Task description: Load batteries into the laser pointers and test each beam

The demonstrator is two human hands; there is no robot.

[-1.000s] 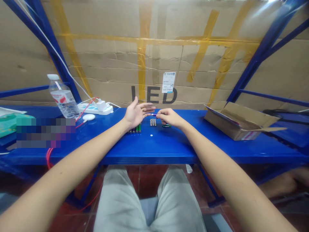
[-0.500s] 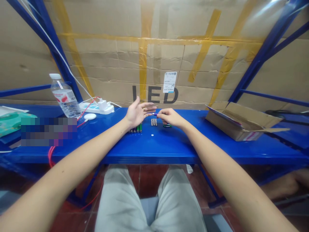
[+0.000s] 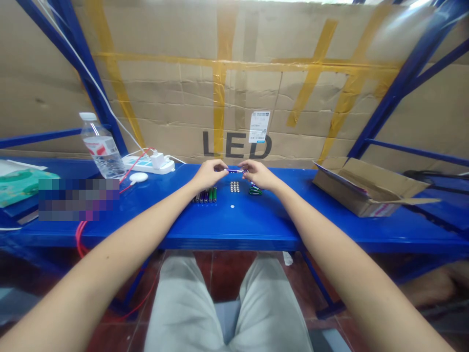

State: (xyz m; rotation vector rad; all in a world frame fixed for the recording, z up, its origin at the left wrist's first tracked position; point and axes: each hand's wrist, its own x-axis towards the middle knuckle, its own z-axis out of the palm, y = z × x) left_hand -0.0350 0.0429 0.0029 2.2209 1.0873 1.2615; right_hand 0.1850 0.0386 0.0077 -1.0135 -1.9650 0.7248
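Observation:
Between my two hands, above the far part of the blue table, is a slim purple tube [image 3: 235, 171] with silvery ends, lying level. My left hand [image 3: 212, 173] pinches its left end, and my right hand [image 3: 256, 174] has closed fingers at its right end. A row of slim dark, purple and green tubes [image 3: 207, 195] lies below my left hand, partly behind the forearm. Small silvery round pieces [image 3: 235, 187] stand in a tight block in the middle. Below my right hand is a small pile of green pieces [image 3: 255, 189], too small to make out.
An open cardboard box [image 3: 366, 190] stands on the right of the blue table [image 3: 234, 227]. On the left are a water bottle [image 3: 102, 151], a white power strip [image 3: 148, 165], a white round puck [image 3: 138, 178], red cables and a green packet [image 3: 25, 183]. A large cardboard sheet rises behind.
My left hand was spread open beside the tube and has now closed on its left end. The tube lies level between both hands. The green pile shows more fully.

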